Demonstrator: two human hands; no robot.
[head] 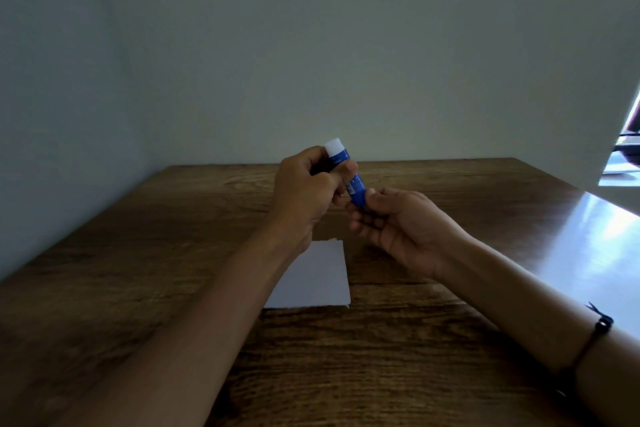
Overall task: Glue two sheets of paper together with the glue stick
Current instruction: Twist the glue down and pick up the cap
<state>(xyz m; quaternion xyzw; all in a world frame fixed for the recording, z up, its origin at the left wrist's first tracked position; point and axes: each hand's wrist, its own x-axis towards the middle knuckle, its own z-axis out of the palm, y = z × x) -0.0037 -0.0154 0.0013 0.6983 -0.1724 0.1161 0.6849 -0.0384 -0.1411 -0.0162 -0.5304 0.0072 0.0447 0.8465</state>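
At frame centre, one blue glue stick with a white end is held tilted above the desk. The left hand grips its upper part; the right hand pinches its lower end. Below them lies white paper; only one sheet can be counted.

left hand: gripping the upper part of the glue stick, fingers curling round it
right hand: pinching the blue lower end
glue stick: tilting, white end pointing up and away, above the worktop
paper: lying flat on the worktop, partly hiding under the left forearm
cord bracelet: sitting on the right forearm
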